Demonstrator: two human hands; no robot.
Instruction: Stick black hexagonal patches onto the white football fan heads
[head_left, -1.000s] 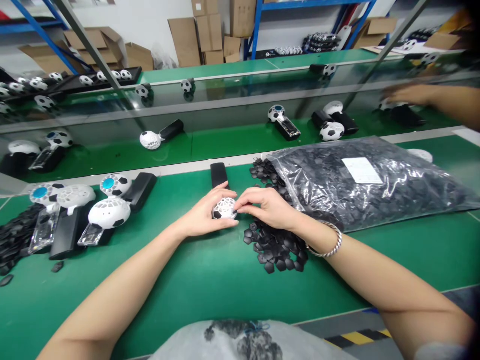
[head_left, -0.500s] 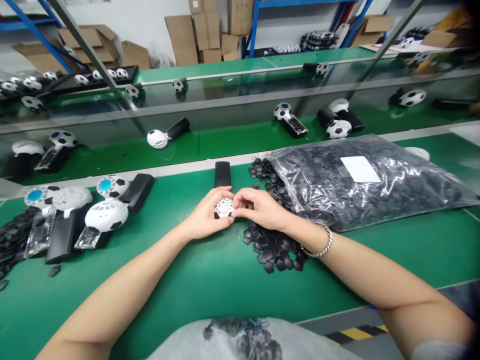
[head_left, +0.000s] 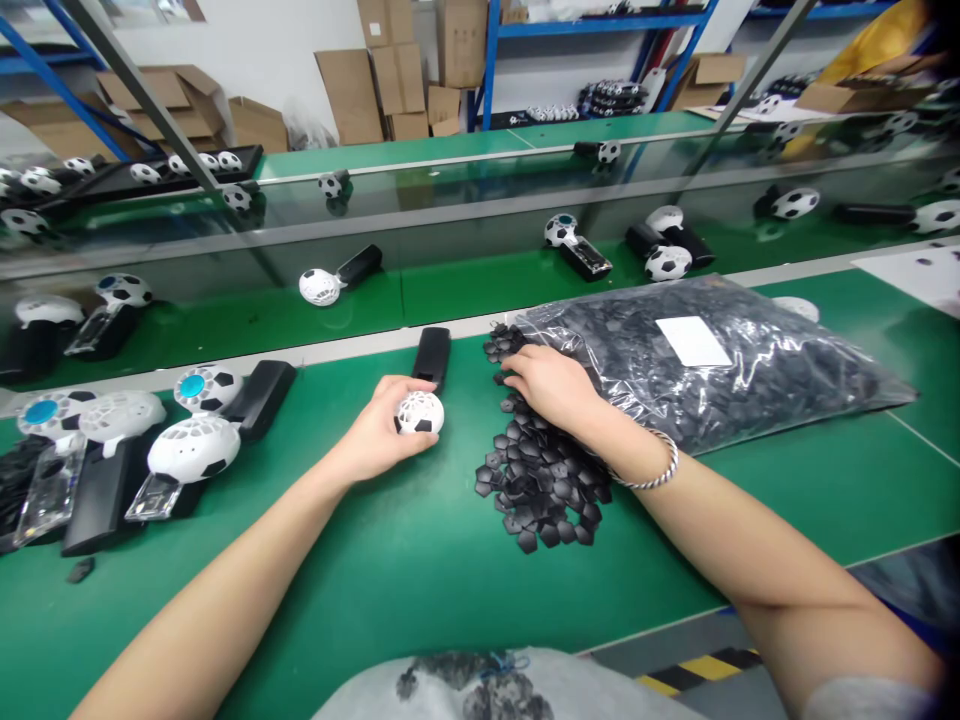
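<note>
My left hand (head_left: 381, 428) is closed around a white football-patterned head (head_left: 420, 413) with an open lattice top and black patches low on its side. A black handle (head_left: 433, 355) extends away behind that head; my fingers hide where they meet. My right hand (head_left: 551, 388) is over a pile of loose black pentagon pieces (head_left: 544, 490), palm down with fingers bent together. Its fingertips touch down by a single black pentagon piece at the pile's left side. The thumb is hidden, so what sits between the fingers cannot be made out.
A clear plastic bag (head_left: 645, 345) full of black pieces lies right of the pile. Several football-headed units (head_left: 193, 448) stand at the left. Beyond the table edge runs a green conveyor (head_left: 465, 280) carrying more units, with a sloping metal post (head_left: 142, 95) across it.
My right hand has left the football-patterned head and moved right onto the pile of black pieces. My left hand keeps its hold, with the head tilted differently. The whole view has shifted slightly.
</note>
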